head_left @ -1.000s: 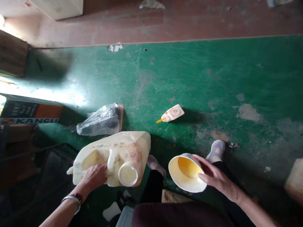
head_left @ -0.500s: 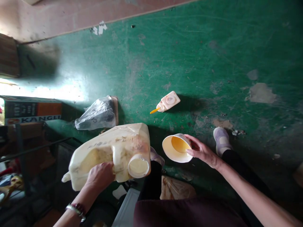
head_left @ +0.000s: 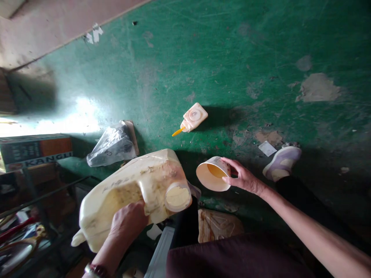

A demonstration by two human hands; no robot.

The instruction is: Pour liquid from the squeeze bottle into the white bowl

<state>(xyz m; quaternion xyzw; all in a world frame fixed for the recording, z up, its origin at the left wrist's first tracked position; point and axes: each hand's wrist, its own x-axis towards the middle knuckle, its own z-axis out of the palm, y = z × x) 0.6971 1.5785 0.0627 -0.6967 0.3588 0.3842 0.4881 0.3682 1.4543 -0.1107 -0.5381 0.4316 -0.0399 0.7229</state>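
My left hand (head_left: 129, 219) is closed round the handle of a large, stained, cream plastic jug (head_left: 116, 185), which lies tilted with its round mouth facing right and toward me. To the right, my right hand (head_left: 243, 178) grips a white paper cup (head_left: 207, 179) by its base end. The cup is tipped with its opening toward the jug, and a yellow-orange patch shows inside; whether it is liquid I cannot tell. A gap separates the jug's mouth from the cup. Beyond both, a small pale bottle (head_left: 195, 116) with an orange stick in its neck stands on the green floor.
A clear plastic bag (head_left: 111, 146) with something dark inside sits on the floor left of centre. At left are a KANGLI box (head_left: 37, 150) and a dark metal rack (head_left: 43, 200). My shoe (head_left: 282, 162) is at right; a stained wrapped pack (head_left: 218, 226) lies below the cup.
The jug has swung so that its mouth sits slightly further right, nearer the cup. My right foot has shifted, and a white paper scrap shows beside it. The whole view has turned slightly.
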